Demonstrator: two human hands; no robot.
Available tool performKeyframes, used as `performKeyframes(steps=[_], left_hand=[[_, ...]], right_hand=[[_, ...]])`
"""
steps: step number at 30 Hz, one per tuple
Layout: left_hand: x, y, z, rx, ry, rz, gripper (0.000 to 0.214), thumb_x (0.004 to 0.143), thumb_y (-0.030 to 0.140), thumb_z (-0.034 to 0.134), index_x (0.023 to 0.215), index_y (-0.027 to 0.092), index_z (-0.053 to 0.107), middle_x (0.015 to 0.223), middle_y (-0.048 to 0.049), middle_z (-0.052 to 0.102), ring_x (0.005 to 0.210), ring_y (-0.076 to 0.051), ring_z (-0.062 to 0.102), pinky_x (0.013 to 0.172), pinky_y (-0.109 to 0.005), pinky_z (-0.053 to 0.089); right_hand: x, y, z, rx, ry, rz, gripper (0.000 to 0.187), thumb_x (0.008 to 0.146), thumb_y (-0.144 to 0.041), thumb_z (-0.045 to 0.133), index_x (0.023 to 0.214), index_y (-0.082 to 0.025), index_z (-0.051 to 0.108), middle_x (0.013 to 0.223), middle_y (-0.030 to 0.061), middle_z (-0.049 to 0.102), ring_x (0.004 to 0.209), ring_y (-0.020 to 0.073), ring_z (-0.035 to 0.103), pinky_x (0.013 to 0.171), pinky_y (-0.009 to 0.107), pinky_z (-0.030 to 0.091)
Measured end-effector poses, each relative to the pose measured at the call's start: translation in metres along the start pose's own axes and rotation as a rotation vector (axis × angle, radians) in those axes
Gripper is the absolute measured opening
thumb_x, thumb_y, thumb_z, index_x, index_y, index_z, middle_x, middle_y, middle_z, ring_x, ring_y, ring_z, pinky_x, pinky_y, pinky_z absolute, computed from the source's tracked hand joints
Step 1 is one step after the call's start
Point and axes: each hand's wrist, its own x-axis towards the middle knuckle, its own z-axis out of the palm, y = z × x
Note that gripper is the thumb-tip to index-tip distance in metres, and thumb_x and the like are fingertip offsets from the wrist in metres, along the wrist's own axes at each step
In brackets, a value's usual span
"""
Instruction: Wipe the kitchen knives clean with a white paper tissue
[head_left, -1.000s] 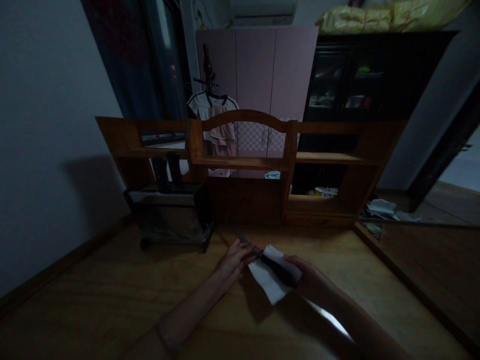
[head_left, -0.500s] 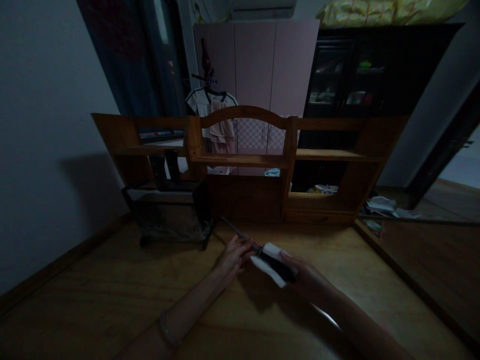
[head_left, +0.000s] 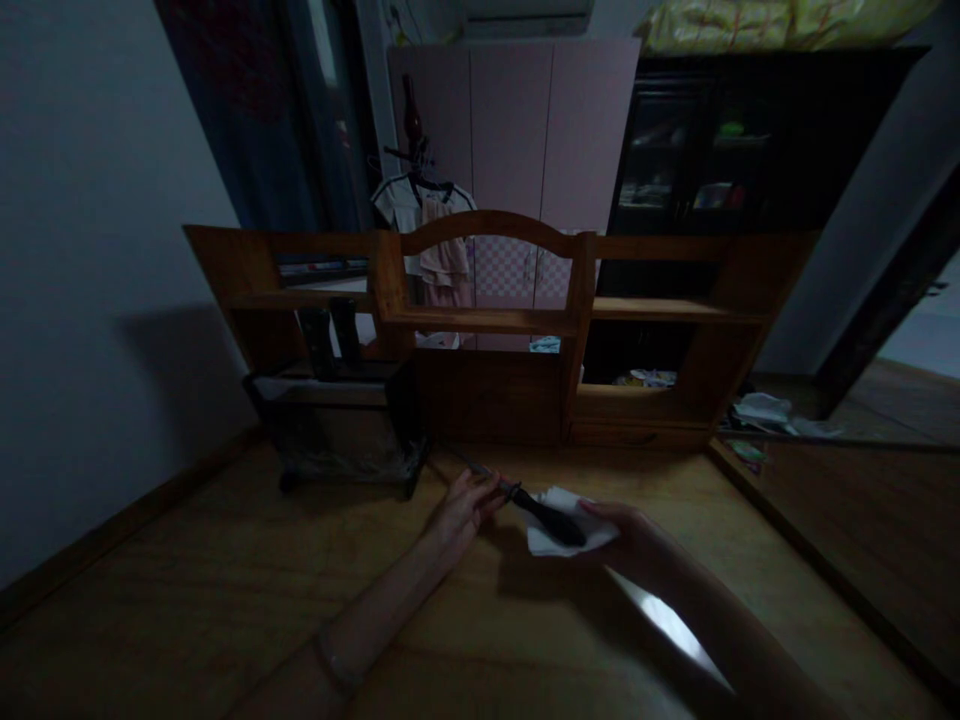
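A sharpening steel with a black handle (head_left: 551, 520) and a thin grey rod slants across the middle of the head view, above the wooden tabletop (head_left: 450, 640). Its rod points up and left. My left hand (head_left: 461, 508) is closed on the rod just ahead of the handle. Folded white tissue paper (head_left: 546, 545) lies under and beside the handle. My right hand (head_left: 619, 530) grips the tissue at its right side, near the handle's end; some of its fingers are hidden beneath the paper.
A dark knife block (head_left: 337, 435) holding black-handled knives stands at the left. Behind it runs a wooden shelf unit (head_left: 480, 320) with a drawer (head_left: 637, 435). A raised wooden edge (head_left: 810, 550) borders the tabletop on the right; a wall (head_left: 112, 250) rises on the left.
My right hand has shifted slightly right and up. The tissue, earlier folded up along both sides of the handle, now lies flatter beneath it. My left hand stays nearly in place.
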Motion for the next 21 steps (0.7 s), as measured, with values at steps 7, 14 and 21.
performKeyframes(steps=[7, 14, 21], left_hand=[[0.004, 0.006, -0.006, 0.012, 0.044, -0.025, 0.018, 0.076, 0.009, 0.068, 0.087, 0.012, 0.055, 0.085, -0.0087, 0.069, 0.084, -0.02, 0.069, 0.078, -0.028, 0.056], [-0.006, -0.001, 0.004, 0.129, -0.032, -0.085, 0.028, 0.073, 0.019, 0.072, 0.094, 0.014, 0.055, 0.088, -0.009, 0.069, 0.081, -0.018, 0.068, 0.069, -0.027, 0.056], [-0.005, -0.006, 0.003, 0.166, 0.026, -0.108, 0.034, 0.069, 0.011, 0.069, 0.097, 0.018, 0.053, 0.077, -0.0011, 0.067, 0.065, -0.013, 0.065, 0.055, -0.019, 0.051]], right_hand=[[-0.007, -0.018, -0.023, -0.178, 0.24, -0.029, 0.017, 0.075, -0.026, 0.064, 0.081, -0.012, 0.07, 0.08, 0.009, 0.072, 0.075, 0.0241, 0.067, 0.071, 0.038, 0.055], [-0.012, -0.005, 0.011, -0.649, 0.276, -0.407, 0.041, 0.08, -0.049, 0.058, 0.101, -0.016, 0.072, 0.103, 0.0082, 0.071, 0.101, 0.031, 0.06, 0.095, 0.046, 0.039], [-0.019, 0.007, 0.042, -0.922, -0.137, -0.443, 0.046, 0.09, -0.043, 0.047, 0.131, -0.025, 0.051, 0.133, 0.0029, 0.054, 0.125, 0.0295, 0.044, 0.109, 0.048, 0.02]])
